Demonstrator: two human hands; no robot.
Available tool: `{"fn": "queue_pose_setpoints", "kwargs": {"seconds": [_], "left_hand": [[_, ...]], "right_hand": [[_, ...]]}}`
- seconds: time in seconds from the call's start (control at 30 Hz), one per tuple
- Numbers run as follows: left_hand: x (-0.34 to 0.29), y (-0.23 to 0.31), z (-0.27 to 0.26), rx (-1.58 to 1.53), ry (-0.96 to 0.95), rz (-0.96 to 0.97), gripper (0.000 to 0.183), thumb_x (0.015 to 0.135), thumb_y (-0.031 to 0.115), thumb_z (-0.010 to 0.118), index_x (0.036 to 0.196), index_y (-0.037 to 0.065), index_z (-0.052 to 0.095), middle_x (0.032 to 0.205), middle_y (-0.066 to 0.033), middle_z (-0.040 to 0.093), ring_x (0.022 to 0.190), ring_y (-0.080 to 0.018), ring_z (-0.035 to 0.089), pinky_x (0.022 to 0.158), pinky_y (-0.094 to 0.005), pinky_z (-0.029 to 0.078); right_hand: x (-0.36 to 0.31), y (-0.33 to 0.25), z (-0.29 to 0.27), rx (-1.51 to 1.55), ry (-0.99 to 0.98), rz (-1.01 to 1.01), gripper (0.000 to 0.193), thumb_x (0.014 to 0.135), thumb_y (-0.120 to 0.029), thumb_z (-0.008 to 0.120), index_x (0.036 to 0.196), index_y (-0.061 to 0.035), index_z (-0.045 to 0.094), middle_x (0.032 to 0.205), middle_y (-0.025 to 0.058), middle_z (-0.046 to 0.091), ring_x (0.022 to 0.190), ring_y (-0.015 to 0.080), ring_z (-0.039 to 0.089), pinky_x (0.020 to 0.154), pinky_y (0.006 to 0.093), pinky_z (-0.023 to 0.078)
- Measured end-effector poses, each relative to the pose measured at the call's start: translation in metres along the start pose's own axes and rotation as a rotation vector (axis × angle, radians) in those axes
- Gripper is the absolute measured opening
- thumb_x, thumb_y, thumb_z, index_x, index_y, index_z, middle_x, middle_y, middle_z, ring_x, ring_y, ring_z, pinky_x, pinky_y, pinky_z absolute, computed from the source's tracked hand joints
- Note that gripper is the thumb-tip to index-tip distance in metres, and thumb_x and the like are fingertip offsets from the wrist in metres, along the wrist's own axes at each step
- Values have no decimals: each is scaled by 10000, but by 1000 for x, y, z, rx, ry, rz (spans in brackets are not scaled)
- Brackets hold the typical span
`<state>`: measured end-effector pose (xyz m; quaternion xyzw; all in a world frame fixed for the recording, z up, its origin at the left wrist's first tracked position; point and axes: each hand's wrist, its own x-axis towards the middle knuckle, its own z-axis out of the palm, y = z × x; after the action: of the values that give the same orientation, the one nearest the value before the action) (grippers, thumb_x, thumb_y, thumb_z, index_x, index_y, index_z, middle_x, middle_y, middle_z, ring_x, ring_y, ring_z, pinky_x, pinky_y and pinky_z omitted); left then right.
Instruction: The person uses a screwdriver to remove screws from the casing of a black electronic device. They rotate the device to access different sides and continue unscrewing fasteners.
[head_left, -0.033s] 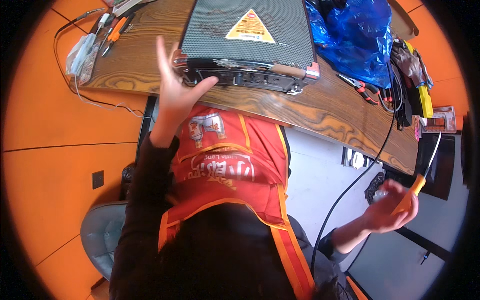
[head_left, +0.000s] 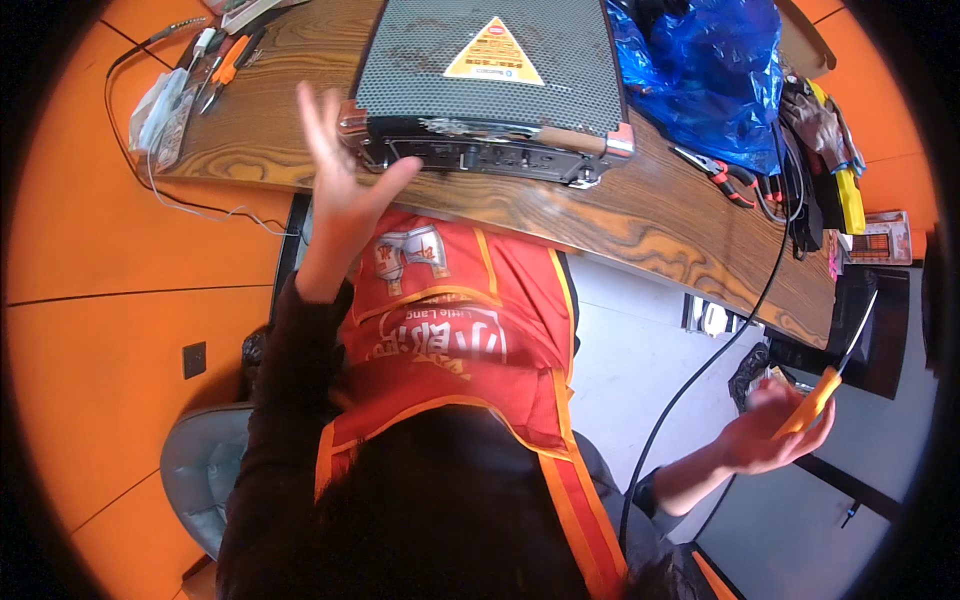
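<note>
A black box speaker point(head_left: 575, 60) lies on the wooden table with its metal grille up, a triangular yellow-and-white sticker on it. Along its near side runs a panel with knobs and sockets, and metal caps cover the near corners. My left hand point(head_left: 345, 190) is open, fingers spread, at the speaker's near left corner; whether it touches cannot be told. Away from the table at the lower right, my right hand point(head_left: 765, 430) is closed around an orange-handled tool point(head_left: 812, 405). A long, thin, pale metal shaft or blade points up from it; its exact kind is unclear.
On the table point(head_left: 580, 215), red-and-black pliers point(head_left: 715, 172) lie beside a blue plastic bag point(head_left: 715, 90). Gloves point(head_left: 815, 120) sit at the right edge. Several hand tools point(head_left: 232, 62) lie at the far left. A black cable point(head_left: 690, 375) hangs past my right arm.
My left hand has shifted slightly left against the speaker's corner, its fingers still spread. The right hand and orange-handled tool have moved a little left and down.
</note>
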<state>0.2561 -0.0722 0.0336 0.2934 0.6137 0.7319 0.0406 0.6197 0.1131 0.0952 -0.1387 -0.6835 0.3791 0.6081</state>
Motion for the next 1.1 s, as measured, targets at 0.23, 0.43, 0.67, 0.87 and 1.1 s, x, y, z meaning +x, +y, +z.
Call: {"fn": "queue_pose_setpoints", "kwargs": {"seconds": [0.23,0.43,0.67,0.87,1.1], "left_hand": [[4,101,-30,-283,133,448,606,885,200,493,1386,56,184,1399,-199,256,1316,-354,176,1078,-483,86],[5,125,-47,-272,80,507,534,888,174,485,1342,54,231,1339,-181,299,1252,-324,232,1032,-450,142],[-18,119,-52,-257,133,503,453,891,144,476,1291,51,286,1269,-159,349,1177,-288,297,979,-412,207],[-36,115,-58,-263,162,525,385,894,119,469,1248,48,333,1209,-140,392,1114,-257,353,933,-379,262],[-44,123,-58,-275,152,590,311,897,89,460,1197,45,388,1139,-119,442,1039,-221,418,880,-341,327]], "right_hand": [[-37,-11,-21,178,27,129,808,810,-307,576,1397,3,114,1086,232,575,896,261,632,875,361,463],[-32,2,24,214,8,308,742,893,-542,323,1376,4,183,911,231,635,723,254,652,713,342,522],[-48,-7,42,319,-50,344,783,885,-578,314,1351,42,204,1065,266,558,702,300,648,640,353,542],[-55,-15,42,333,-13,349,763,889,-566,324,1327,51,225,1192,286,464,668,301,650,560,356,555],[-49,-14,65,246,-146,477,675,891,-504,333,1295,36,364,988,154,559,533,141,500,488,244,412]]}}
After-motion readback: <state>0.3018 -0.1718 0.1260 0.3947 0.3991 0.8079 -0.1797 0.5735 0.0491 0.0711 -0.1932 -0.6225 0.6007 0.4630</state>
